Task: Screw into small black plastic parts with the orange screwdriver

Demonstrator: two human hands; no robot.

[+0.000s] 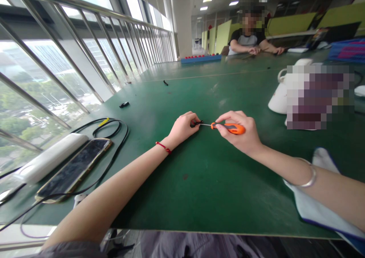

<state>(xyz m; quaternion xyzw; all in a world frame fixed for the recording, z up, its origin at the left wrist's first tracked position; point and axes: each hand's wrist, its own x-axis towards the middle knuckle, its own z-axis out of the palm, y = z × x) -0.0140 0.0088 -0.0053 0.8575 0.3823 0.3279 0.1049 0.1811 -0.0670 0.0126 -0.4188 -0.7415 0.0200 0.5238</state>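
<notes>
My right hand is closed around the orange and dark grey handle of a screwdriver, thumb and fingers near its front end. The thin metal shaft points left, its tip meeting a small dark part with a bit of red on it. That part is pinched in my left hand, which rests low over the green tabletop. Fingers cover most of the small part, so its kind cannot be made out.
On the left lie a phone, a white power strip and a looped black cable. Small black pieces lie farther off. A white jug and a cloth are at right. A person sits across, near a blue rack.
</notes>
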